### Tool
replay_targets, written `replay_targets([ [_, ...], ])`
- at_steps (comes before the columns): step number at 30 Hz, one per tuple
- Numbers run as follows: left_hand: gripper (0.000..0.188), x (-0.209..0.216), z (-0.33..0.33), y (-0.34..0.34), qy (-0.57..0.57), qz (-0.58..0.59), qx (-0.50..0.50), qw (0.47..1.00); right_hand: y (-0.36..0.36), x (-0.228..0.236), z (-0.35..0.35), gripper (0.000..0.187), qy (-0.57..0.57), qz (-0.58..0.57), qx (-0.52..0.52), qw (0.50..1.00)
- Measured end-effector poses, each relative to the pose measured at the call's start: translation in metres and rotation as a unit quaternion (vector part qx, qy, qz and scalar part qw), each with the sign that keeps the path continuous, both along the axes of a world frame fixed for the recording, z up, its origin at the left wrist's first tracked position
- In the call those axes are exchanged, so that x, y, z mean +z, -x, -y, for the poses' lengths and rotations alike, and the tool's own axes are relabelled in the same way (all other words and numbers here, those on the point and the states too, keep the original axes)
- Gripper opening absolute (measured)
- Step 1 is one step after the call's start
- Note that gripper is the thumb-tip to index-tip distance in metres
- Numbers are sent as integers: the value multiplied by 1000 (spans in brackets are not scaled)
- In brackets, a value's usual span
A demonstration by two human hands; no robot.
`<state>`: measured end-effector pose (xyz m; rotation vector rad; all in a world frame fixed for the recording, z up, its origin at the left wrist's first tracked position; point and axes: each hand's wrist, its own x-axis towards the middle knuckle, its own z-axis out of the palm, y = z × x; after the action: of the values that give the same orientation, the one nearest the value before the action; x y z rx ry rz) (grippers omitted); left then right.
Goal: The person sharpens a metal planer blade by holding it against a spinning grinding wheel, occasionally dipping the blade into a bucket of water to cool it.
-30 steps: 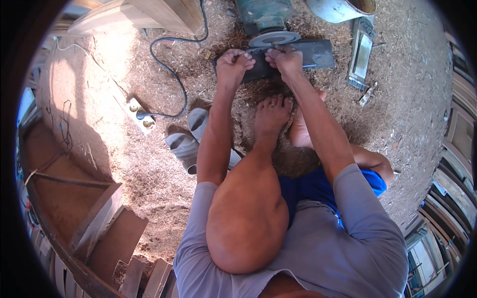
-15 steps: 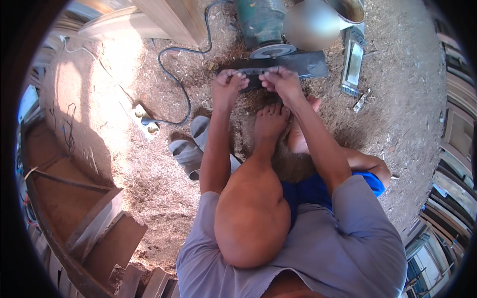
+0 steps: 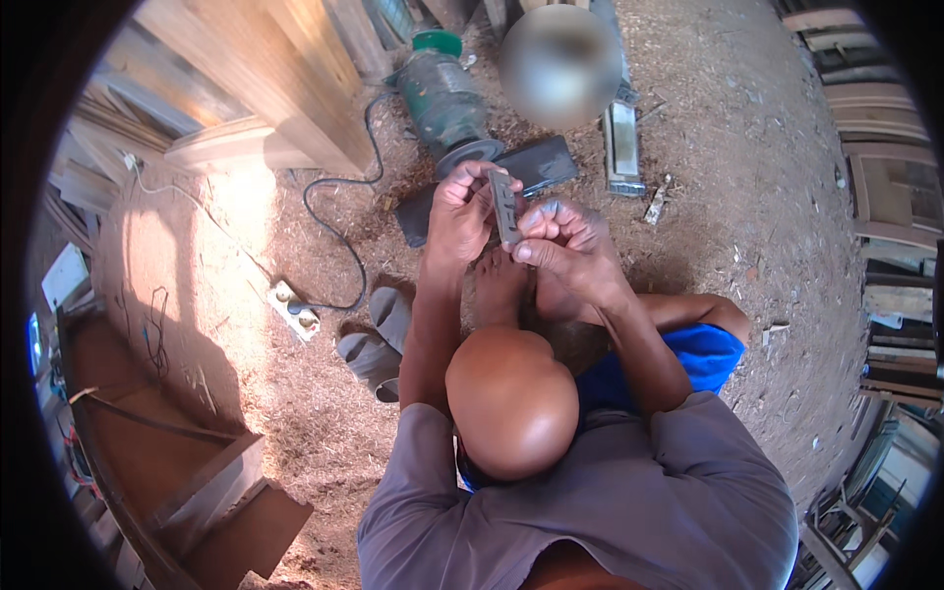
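Between my hands is a small, flat grey metal plate with slots (image 3: pixel 503 208), tilted upright. My left hand (image 3: pixel 458 218) grips its upper end, fingers curled behind it. My right hand (image 3: pixel 572 248) pinches the lower end between thumb and fingers. Just beyond, a green electric grinder (image 3: pixel 442 106) lies on the ground, its round disc (image 3: pixel 468 153) facing me. A dark flat board (image 3: pixel 541 165) lies under the disc, partly hidden by my hands. My bare feet are below the plate.
A sharpening stone in a holder (image 3: pixel 621 143) lies right of the grinder, near a blurred round pale thing (image 3: pixel 560 67). A black cord (image 3: pixel 307 202) runs to a white power strip (image 3: pixel 294 311). Grey sandals (image 3: pixel 371 354) lie left. Wooden panels (image 3: pixel 236 59) stand far left.
My hands have come nearer to me and lifted the slotted plate away from the disc, turning it upright. The view has shifted, so the grinder appears farther left and higher.
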<state>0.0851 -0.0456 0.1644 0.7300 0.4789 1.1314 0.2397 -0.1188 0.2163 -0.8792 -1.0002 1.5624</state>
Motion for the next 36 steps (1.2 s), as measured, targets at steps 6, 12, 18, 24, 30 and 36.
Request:
replay_targets([
  [6, 10, 3, 11, -26, -10, -31, -41, 999, -16, 12, 17, 16, 14, -53, -57, 997],
  [12, 4, -2, 19, -46, 43, -45, -53, 997, -31, -1, 24, 13, -2, -49, -111, 993],
  [18, 4, -8, 22, -49, 57, -47, -58, 996, -33, 2, 24, 12, 26, -82, -140, 986],
  [24, 5, -11, 22, -47, 56, -30, -53, 997, -30, 3, 24, 12, 25, -73, -145, 986],
  [30, 6, -9, 23, -44, 52, -45, -46, 997, -26, 4, 23, 12, 27, -53, -140, 988],
  [36, 4, -10, 22, -41, 53, -42, -44, 997, -24, 3, 21, 12, 22, -46, -130, 990],
])
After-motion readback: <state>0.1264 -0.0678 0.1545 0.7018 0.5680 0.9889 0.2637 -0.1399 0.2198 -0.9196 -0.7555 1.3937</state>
